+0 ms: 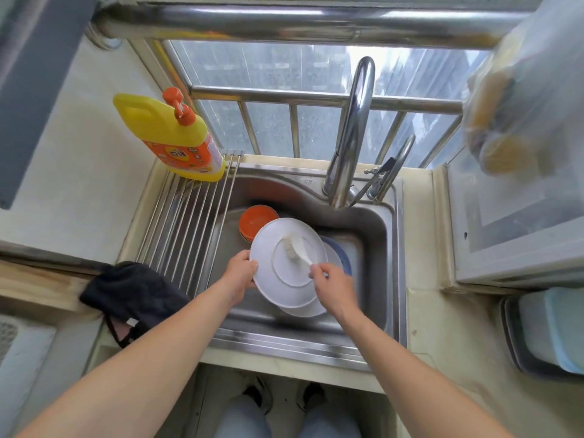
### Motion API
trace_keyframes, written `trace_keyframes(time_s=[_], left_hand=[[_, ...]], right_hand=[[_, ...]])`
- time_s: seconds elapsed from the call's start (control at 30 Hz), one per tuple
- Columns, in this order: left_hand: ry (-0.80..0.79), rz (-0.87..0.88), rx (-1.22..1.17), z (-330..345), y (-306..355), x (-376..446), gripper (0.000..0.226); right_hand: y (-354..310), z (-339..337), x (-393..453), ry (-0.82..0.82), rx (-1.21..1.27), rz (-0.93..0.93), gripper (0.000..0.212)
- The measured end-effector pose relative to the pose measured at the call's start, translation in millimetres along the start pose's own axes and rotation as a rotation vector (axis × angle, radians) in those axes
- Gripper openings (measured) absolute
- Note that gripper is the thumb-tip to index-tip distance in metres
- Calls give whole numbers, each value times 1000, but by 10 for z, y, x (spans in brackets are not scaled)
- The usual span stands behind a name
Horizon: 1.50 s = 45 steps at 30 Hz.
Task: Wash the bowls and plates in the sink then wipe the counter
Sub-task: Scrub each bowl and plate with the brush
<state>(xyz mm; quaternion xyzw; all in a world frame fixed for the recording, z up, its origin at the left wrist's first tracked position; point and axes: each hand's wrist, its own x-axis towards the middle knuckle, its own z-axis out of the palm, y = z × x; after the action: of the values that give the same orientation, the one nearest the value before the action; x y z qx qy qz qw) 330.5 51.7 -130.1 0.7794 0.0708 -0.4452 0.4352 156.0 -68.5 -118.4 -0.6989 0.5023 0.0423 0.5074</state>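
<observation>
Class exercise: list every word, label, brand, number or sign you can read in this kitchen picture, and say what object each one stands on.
Orange label on the yellow detergent bottle: large characters in a yellow panel, too blurred to read for sure; the smaller print around them is illegible.
Small engraved mark on the sink rim, beside the tap base: too small to read.
White tag on the black cloth: no text can be made out.
Nothing else bears writing.

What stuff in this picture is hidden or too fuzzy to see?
All in the head view:
- Blue plate: mostly hidden behind the white plate.
- Orange bowls: their number is unclear, the white plate overlaps them.
- Bag, top right: blurred, cut off by the edge.
- Bottle label: too small to read.
</observation>
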Motion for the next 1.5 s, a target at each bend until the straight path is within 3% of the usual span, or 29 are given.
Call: trace_keyframes(time_s=[0.17,0.33,0.47,0.7,0.93,1.1,1.27,1.4,1.5], left_hand=[[48,2,-108,-130,77,67,23],[44,1,-42,-222,112,142,28],[-13,-2,34,-105,44,126,30],[32,-49,-96,-96,121,139,33],[36,-36,-32,-143,123,157,33],[40,-65,-84,-90,127,145,35],[18,-43,-61,-100,168,120,33],[30,-39,-70,-74,133,114,31],[32,-10,-44,-93,117,94,26]], right_hand=[[103,26,-159,-152,-17,-91,28],[244,-209,-107,-25,-163,32,34],[49,-118,10,71,-121,94,40],[-64,151,-126,-113,-41,-65,28],[265,-112,-72,106,-222,112,36],[192,-20,-126,-72,-191,-116,31],[189,-84,-77,113,-150,47,32],[84,3,-89,-70,-159,-111,30],[98,-11,-58,13,-166,-46,32]])
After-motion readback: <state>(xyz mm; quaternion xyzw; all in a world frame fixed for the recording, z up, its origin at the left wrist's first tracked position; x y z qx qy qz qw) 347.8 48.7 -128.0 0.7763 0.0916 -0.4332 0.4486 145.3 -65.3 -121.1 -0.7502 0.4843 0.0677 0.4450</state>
